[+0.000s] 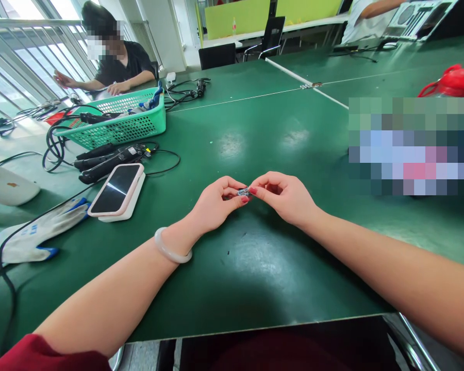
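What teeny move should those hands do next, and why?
Maybe hold the small silvery thing steady with the left hand and gently turn it with the right hand. Both hands meet at it, and fingers cover part of it, so a slow turn might show more.

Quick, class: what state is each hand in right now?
Left hand: closed, holding a small silvery piece.
Right hand: closed on it too.

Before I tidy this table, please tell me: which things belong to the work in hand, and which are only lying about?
In hand: small metallic piece, between left hand and right hand.
Lying about, apparently: phone, glove, green basket, black devices.
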The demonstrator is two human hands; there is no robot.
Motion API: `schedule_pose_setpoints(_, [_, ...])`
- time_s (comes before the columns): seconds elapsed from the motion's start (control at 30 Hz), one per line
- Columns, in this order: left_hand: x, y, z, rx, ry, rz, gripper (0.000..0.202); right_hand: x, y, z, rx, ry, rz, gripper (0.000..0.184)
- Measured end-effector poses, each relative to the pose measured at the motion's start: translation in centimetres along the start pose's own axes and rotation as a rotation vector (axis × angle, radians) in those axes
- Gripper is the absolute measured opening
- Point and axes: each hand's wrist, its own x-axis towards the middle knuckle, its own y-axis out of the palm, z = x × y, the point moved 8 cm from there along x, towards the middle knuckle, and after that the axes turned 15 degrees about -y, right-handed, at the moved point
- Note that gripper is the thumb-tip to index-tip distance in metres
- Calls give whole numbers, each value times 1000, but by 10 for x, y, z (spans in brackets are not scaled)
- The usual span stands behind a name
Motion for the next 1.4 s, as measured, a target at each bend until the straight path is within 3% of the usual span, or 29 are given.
schedule_pose_setpoints(0.17, [-1, 1, 0, -89, -37, 28, 26, 1, -5, 7, -102, -96, -7, 17])
schedule_pose_setpoints(0.37, [-4, 3, -3, -212, -51, 101, 31, -4, -8, 46, -490, -522, 43, 17])
schedule_pose_setpoints(0.47, [-3, 4, -3, -210, -49, 111, 32, -8, -7, 53, -593, -632, 82, 21])
schedule_pose_setpoints(0.53, [-2, 3, -1, -173, -47, 89, 29, -7, -10, 47, -607, -591, 86, 22])
schedule_pose_setpoints(0.6, [0, 1, 2, -104, -57, 48, 27, -2, -13, 32, -621, -460, 114, 23])
schedule_pose_setpoints(0.73, [2, -2, 7, 25, -53, -11, 28, 3, -10, -8, -635, -183, 309, 17])
schedule_pose_setpoints(0.83, [3, -3, 8, 40, -59, -16, 27, 4, -8, -23, -603, -81, 364, 17])
schedule_pose_setpoints(0.97, [3, -3, 8, 8, -62, -9, 27, 4, -2, -24, -596, -63, 410, 11])
schedule_pose_setpoints(1.17, [4, -2, 9, 37, -65, -7, 28, 2, 2, -19, -484, -78, 425, 16])
schedule_pose_setpoints(1.4, [3, -2, 8, 48, -71, -7, 27, 0, 5, -13, -513, -84, 449, 21])
